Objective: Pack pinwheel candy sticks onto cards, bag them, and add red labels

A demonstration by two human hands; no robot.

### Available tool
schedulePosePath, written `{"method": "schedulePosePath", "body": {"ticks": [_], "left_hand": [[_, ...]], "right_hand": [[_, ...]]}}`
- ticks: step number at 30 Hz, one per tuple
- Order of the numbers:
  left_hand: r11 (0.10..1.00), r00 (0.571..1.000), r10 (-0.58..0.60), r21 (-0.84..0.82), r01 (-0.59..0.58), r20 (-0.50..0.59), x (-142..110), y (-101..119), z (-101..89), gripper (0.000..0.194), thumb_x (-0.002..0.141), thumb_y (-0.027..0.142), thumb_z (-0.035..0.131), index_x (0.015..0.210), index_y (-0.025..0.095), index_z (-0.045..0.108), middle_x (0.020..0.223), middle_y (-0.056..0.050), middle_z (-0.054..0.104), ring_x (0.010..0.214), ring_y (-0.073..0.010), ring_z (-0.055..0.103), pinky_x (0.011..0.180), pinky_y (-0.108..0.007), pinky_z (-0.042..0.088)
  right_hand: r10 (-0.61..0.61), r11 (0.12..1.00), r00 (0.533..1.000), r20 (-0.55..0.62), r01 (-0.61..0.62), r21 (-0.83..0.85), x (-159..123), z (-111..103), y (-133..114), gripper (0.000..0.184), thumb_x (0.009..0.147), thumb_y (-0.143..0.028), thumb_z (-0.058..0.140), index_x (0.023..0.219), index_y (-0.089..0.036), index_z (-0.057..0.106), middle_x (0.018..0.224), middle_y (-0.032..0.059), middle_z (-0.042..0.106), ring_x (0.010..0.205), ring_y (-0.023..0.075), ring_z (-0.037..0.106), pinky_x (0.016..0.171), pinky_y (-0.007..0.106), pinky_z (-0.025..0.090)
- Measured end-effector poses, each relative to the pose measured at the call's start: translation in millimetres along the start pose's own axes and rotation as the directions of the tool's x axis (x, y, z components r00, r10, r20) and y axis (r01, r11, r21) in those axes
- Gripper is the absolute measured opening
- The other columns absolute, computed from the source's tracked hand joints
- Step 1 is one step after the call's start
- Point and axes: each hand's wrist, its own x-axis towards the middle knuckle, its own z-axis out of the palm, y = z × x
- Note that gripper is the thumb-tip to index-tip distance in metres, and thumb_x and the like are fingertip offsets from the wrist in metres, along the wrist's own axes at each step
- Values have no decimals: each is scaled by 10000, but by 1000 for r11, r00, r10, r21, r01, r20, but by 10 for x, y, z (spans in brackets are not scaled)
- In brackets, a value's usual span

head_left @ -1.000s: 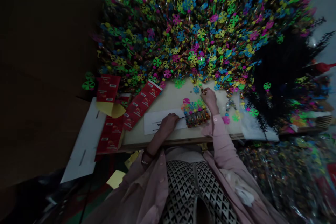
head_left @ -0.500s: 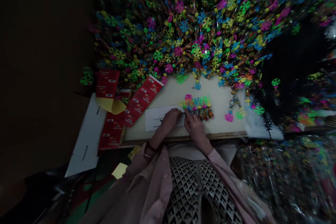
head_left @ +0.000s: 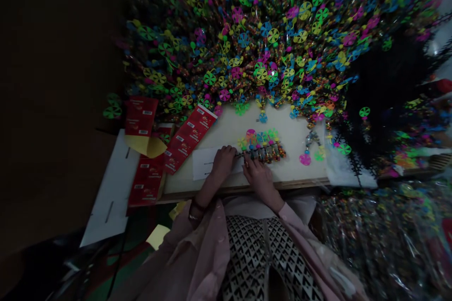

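Note:
My left hand (head_left: 224, 162) is closed, its fingertips pinching the left end of a thin black notched strip (head_left: 240, 154). Several short tubes of coloured beads (head_left: 271, 153) hang side by side in the strip, their pinwheel tops (head_left: 262, 137) pointing away from me. My right hand (head_left: 259, 175) lies just below, its thumb and fingers bent in at the strip beside the leftmost tubes. What lies under those fingertips is partly hidden. A white card (head_left: 200, 164) with dark printed lines is partly beneath my left hand.
A large heap of pinwheel-topped tubes (head_left: 247, 47) covers the table's back. Red printed card strips (head_left: 187, 138) lie left, near a long white board (head_left: 108, 197). Loose tubes (head_left: 312, 143) and a pile of black strips (head_left: 384, 89) sit right. Bagged tubes (head_left: 381, 235) stand lower right.
My left hand has slid left, away from my right hand, and more of the black strip shows between them. My right hand has shifted slightly left. The whole view has also shifted a little.

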Motion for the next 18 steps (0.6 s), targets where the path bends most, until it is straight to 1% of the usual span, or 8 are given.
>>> {"method": "schedulePosePath", "body": {"ticks": [2, 4, 7, 8, 11, 13, 16, 18], "left_hand": [[997, 999, -48, 61, 48, -1, -53, -41, -19, 217, 939, 271, 462, 1006, 149, 628, 1022, -102, 632, 997, -229, 560, 848, -330, 431], [995, 997, -68, 70, 67, 20, -91, -82, -20, 238, 951, 292, 440, 979, 165, 639, 997, -92, 639, 982, -220, 564, 835, -317, 428], [996, 997, -75, 52, 74, 24, -101, -112, -6, 246, 959, 295, 425, 956, 188, 647, 987, -74, 640, 978, -195, 561, 826, -285, 424], [996, 997, -80, 45, 79, 24, -94, -113, -4, 238, 958, 290, 432, 951, 192, 648, 987, -69, 641, 979, -189, 560, 825, -277, 423], [997, 997, -73, 25, 73, 24, -72, -100, -19, 235, 958, 287, 435, 953, 196, 652, 995, -58, 643, 986, -180, 559, 822, -264, 426], [997, 997, -75, 23, 74, 34, -65, -89, -35, 252, 963, 295, 423, 960, 196, 655, 998, -56, 644, 988, -179, 560, 819, -262, 429], [996, 995, -91, 26, 90, 43, -66, -85, -43, 262, 963, 303, 422, 961, 191, 659, 992, -61, 646, 986, -180, 563, 817, -263, 434], [996, 995, -90, 21, 89, 40, -67, -91, -36, 257, 960, 304, 431, 960, 187, 660, 987, -63, 649, 983, -179, 565, 824, -263, 434]], "right_hand": [[2, 997, 1000, 11, -3, 72, 78, -122, 97, 386, 952, -378, 438, 1288, -237, 564, 892, 67, 676, 769, 181, 623, 675, 270, 461], [51, 989, 998, -45, -45, 138, 297, -257, 306, 367, 959, -407, 410, 1198, -232, 627, 910, 63, 687, 770, 175, 622, 681, 269, 459], [168, 982, 972, -162, -151, 111, 910, -417, 761, 370, 970, -303, 344, 1137, -190, 654, 998, 95, 667, 906, 204, 596, 792, 312, 454], [160, 986, 974, -162, -150, 69, 1158, -448, 915, 377, 959, -233, 328, 1149, -185, 650, 1026, 104, 651, 960, 215, 572, 826, 329, 444], [-13, 995, 998, -59, 7, -97, 1847, -461, 1261, 420, 899, -89, 346, 1169, -208, 646, 1266, 119, 537, 1136, 259, 455, 887, 387, 398], [-119, 978, 992, 46, 125, -170, 2157, -421, 1369, 405, 888, -78, 385, 1181, -204, 634, 1350, 130, 470, 1182, 284, 398, 913, 429, 363], [-190, 956, 973, 130, 214, -199, 2330, -356, 1407, 305, 901, -122, 437, 1118, -166, 646, 1336, 153, 474, 1215, 297, 358, 960, 470, 305], [-209, 959, 972, 105, 225, -174, 2269, -354, 1392, 243, 906, -159, 463, 1066, -136, 644, 1326, 161, 482, 1238, 296, 349, 987, 470, 280]]}}
